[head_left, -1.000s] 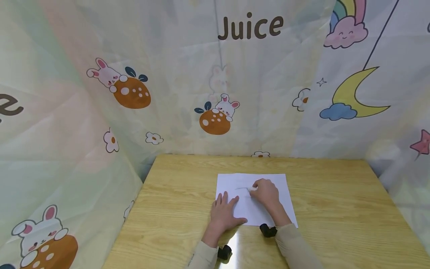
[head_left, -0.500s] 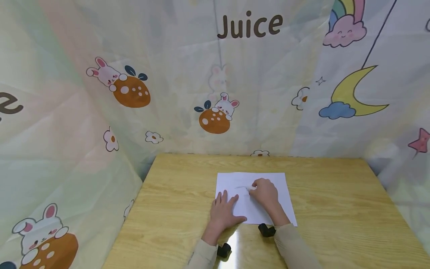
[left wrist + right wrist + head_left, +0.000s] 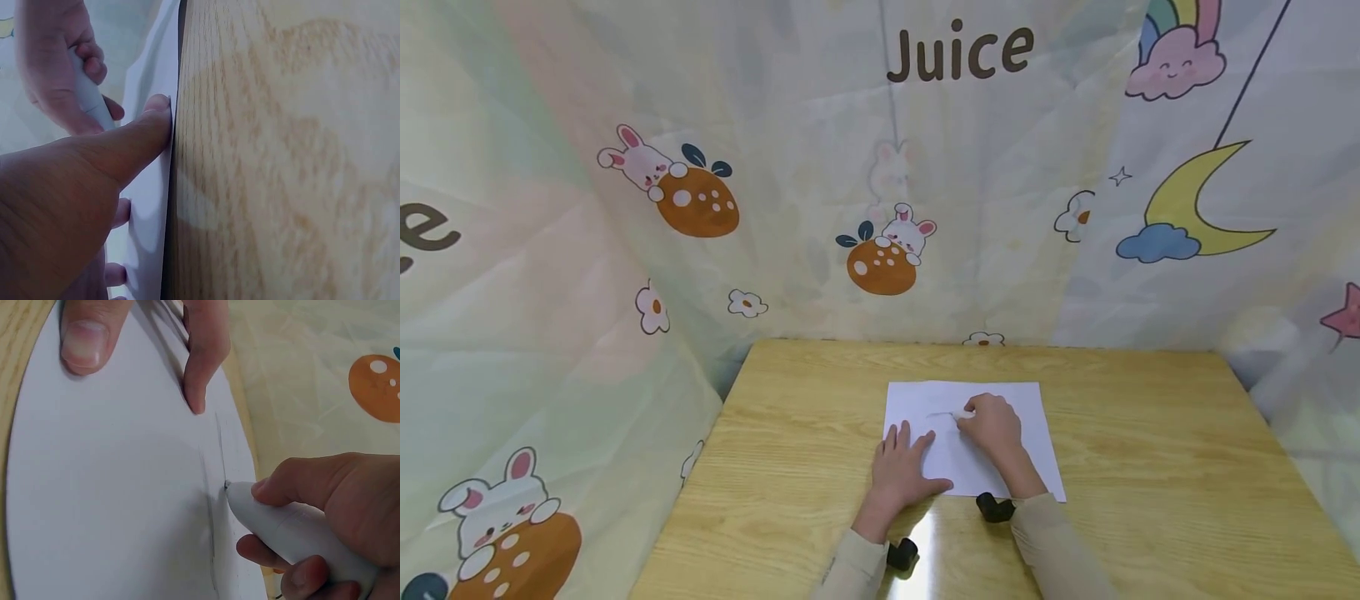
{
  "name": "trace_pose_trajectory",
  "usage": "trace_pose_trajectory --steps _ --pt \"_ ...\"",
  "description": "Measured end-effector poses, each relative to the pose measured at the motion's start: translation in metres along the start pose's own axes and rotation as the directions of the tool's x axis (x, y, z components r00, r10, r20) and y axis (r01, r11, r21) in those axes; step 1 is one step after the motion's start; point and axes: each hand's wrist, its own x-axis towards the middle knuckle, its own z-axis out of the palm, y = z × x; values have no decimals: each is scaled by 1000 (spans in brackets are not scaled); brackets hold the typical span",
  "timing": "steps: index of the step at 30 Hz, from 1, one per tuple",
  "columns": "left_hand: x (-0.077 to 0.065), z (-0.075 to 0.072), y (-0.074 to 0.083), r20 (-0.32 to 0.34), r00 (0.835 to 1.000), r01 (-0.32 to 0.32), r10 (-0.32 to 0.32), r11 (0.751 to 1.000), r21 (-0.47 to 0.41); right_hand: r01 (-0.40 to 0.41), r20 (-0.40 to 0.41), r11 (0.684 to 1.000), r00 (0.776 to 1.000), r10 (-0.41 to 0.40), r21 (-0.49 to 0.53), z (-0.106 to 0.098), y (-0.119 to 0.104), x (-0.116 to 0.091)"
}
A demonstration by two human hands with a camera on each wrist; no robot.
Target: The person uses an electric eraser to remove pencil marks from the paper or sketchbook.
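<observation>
Scarcely anything moves since earlier frame; faint line (image 3: 938,413) looks no longer. I see right hand (image 3: 992,425) pinching white pen (image 3: 281,531), tip on far half of paper (image 3: 951,454); left hand (image 3: 899,477), fingers spread, rests near left.

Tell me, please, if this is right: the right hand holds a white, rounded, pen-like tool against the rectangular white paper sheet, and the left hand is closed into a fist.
Not the fist: the head view shows the left hand spread open, partly on the rectangular white paper sheet. The right hand does hold the white, rounded, pen-like tool against it.
</observation>
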Motion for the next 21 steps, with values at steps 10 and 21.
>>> trace_pose_trajectory --steps 10,21 --pt "3 0 1 -2 1000 -10 10 1000 7 -9 -4 1000 1000 9 4 -5 1 1" --pt "0 3 -1 -6 1000 -5 5 1000 1 19 -10 1000 1000 -19 18 0 3 1"
